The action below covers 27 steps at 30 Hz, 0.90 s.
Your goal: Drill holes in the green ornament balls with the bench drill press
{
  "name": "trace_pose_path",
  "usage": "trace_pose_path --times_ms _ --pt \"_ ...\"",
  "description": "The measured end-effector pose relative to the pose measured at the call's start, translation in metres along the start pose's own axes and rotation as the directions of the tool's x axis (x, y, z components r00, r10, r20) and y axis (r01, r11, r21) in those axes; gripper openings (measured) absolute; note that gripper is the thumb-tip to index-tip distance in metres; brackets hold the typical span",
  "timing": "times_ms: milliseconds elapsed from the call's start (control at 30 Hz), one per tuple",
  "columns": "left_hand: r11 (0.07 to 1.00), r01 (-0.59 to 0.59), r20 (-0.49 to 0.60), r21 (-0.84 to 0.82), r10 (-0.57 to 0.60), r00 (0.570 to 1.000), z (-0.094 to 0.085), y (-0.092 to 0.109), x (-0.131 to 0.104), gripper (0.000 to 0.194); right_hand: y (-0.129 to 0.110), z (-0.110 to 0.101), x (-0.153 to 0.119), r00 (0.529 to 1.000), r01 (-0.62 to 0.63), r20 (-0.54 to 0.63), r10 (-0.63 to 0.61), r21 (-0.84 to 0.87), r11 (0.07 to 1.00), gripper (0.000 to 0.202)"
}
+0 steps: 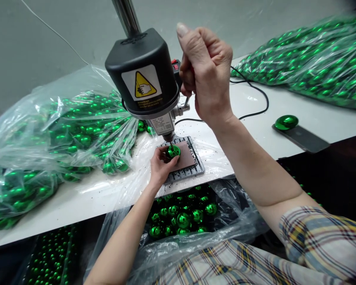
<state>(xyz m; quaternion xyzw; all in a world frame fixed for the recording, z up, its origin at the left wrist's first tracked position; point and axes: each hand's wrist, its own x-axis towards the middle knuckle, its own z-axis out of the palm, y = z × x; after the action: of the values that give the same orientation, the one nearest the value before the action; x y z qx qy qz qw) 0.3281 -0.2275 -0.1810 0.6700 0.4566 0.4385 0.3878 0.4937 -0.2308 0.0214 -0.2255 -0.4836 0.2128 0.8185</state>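
Under the spindle of a small black drill press (pixel 142 55), my left hand (pixel 161 168) grips a shiny green ball (pixel 174 151) between thumb and fingers. The drill bit reaches down to the ball's top; whether it has entered cannot be made out. The ball rests on a pinkish pad (pixel 188 156) over the slotted grey base plate (pixel 198 170), which is strewn with dark specks. My right hand (pixel 209 71) is raised beside the motor housing, closed around the drill press lever (pixel 187 101); most of the lever is hidden by the fingers.
Clear bags of green balls lie on the white table at left (pixel 77 134) and back right (pixel 314 63). An open plastic bag (pixel 240 217) with green balls hangs below the front edge. A phone (pixel 307 136) bearing a green ball and a black cable (pixel 265 97) are at right.
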Motion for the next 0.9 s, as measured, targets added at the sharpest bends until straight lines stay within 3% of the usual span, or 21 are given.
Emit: trace_pose_path --times_ms 100,233,433,567,767,900 --pt "0.995 -0.063 0.019 0.079 0.062 0.998 0.003 0.003 -0.003 0.047 0.001 -0.001 0.002 1.0 0.0 0.02 0.0 -0.018 1.0 0.068" --pt "0.995 -0.084 0.005 0.051 0.084 0.996 0.007 0.001 -0.006 0.048 0.001 -0.002 0.001 0.999 -0.022 0.029 0.023 -0.047 0.999 0.064" --pt "0.997 -0.079 0.002 -0.006 0.079 0.997 0.007 0.0 -0.008 0.049 0.0 -0.009 -0.016 0.996 0.085 0.034 -0.086 0.031 0.996 0.042" --pt "0.995 -0.09 0.002 -0.036 0.09 0.996 0.008 -0.001 -0.007 0.048 0.002 -0.017 -0.033 0.982 0.19 0.019 -0.189 -0.041 0.981 0.049" --pt "0.997 -0.073 -0.002 -0.039 0.073 0.997 0.009 -0.007 -0.007 0.05 -0.002 -0.024 -0.058 0.985 0.173 0.005 -0.174 -0.144 0.974 0.06" --pt "0.997 -0.056 0.016 -0.052 0.057 0.998 0.009 -0.008 -0.008 0.052 0.004 -0.032 -0.068 0.971 0.238 0.035 -0.236 -0.173 0.956 0.061"
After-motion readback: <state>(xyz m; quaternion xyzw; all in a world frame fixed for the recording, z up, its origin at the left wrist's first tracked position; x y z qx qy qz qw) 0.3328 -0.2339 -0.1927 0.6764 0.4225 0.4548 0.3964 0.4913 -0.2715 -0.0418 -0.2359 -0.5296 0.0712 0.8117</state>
